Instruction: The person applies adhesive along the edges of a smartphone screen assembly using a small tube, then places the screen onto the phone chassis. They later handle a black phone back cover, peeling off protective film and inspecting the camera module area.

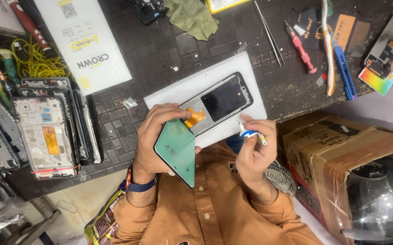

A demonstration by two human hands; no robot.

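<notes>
My left hand [155,136] grips a green phone back panel [178,152], tilted and held close to my chest. My right hand [255,152] pinches a small white and blue tube [250,133] between thumb and fingers, its tip pointing toward the pad. Just beyond both hands, a dark phone frame [226,97] with an orange flex strip [194,117] lies on a white foam pad [183,88] on the dark workbench. My left fingers partly cover the frame's near end.
Several stripped phone frames [46,131] are stacked at the left beside a white box [85,45]. A green cloth [194,18], tweezers [269,34], red screwdriver [301,45], toothbrush [328,50] and blue cutter [344,72] lie behind. A cardboard box [341,149] and helmet [378,199] stand right.
</notes>
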